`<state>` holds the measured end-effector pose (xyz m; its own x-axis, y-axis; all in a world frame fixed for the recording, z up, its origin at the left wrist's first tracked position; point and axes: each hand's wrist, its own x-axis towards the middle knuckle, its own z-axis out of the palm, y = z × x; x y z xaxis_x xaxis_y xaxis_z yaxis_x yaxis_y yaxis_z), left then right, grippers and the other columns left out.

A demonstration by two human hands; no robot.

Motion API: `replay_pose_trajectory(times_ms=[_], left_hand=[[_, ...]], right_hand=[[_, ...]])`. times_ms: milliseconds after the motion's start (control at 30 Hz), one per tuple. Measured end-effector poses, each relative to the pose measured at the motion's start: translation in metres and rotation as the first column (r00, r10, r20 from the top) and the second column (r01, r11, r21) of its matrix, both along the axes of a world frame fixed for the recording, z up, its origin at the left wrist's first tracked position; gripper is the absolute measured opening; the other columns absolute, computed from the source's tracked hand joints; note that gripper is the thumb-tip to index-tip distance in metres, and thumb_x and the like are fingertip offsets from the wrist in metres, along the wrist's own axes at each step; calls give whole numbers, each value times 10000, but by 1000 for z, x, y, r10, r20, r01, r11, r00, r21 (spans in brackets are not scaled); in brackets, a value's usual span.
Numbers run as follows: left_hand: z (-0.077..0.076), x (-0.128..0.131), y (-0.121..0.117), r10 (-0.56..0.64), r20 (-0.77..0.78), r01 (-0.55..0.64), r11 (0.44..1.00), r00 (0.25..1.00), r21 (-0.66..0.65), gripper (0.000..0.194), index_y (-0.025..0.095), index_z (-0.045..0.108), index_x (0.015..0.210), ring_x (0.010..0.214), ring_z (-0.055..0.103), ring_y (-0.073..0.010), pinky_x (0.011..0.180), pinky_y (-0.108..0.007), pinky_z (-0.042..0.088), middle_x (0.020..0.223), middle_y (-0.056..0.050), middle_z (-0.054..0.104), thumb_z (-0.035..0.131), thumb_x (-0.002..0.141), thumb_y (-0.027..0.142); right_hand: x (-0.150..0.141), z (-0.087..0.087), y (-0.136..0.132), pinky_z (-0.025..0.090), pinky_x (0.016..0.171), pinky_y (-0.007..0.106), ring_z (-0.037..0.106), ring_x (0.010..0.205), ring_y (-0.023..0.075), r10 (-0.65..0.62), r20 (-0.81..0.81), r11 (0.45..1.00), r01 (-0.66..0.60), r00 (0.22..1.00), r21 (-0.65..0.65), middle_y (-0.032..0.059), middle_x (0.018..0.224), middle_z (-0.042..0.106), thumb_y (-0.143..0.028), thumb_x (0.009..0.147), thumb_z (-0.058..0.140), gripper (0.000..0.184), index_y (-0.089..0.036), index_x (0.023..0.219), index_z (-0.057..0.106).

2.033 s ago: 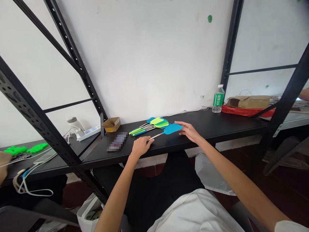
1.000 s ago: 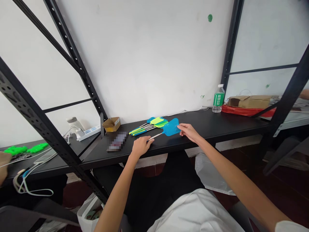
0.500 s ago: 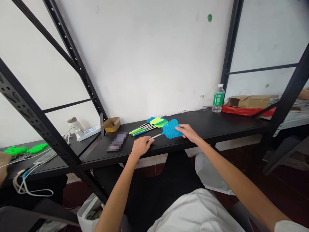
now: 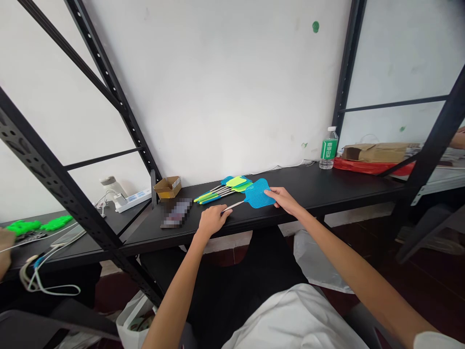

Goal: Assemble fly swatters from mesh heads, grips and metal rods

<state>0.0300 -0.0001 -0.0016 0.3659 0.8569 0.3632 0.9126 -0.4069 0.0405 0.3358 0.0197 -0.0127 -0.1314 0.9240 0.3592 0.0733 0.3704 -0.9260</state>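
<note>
A blue fly swatter [image 4: 257,194] with a perforated head is held between my two hands, near the front edge of the black tabletop [image 4: 301,186]. My left hand [image 4: 213,219] is closed round its handle end, which the fingers hide; a stretch of the metal rod shows. My right hand [image 4: 284,199] pinches the right edge of the blue head, thumb on top. Just behind lies a pile of several fly swatters [image 4: 218,192] in green, yellow and blue, heads to the right, handles to the left.
Left of the pile are a pixelated flat object [image 4: 177,213] and a small open cardboard box [image 4: 167,187]. A water bottle [image 4: 328,149] stands at the back right. Black metal shelf posts [image 4: 98,206] frame both sides. A co-worker's hand [image 4: 6,247] shows at the far left.
</note>
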Motion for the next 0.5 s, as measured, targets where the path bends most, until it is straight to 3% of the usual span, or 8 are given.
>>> replay_pose_trajectory(times_ms=[500], left_hand=[[-1,0,1,-18,-8,18,1000,1000,22,407,245,629,891,900,641,-245,625,-267,316,907,-52,698,361,1003,530]], right_hand=[[0,0,0,343,395,216,367,525,92,11,16,1000,-11,1000,-2,11,670,529,-538,809,658,380,-161,795,705]])
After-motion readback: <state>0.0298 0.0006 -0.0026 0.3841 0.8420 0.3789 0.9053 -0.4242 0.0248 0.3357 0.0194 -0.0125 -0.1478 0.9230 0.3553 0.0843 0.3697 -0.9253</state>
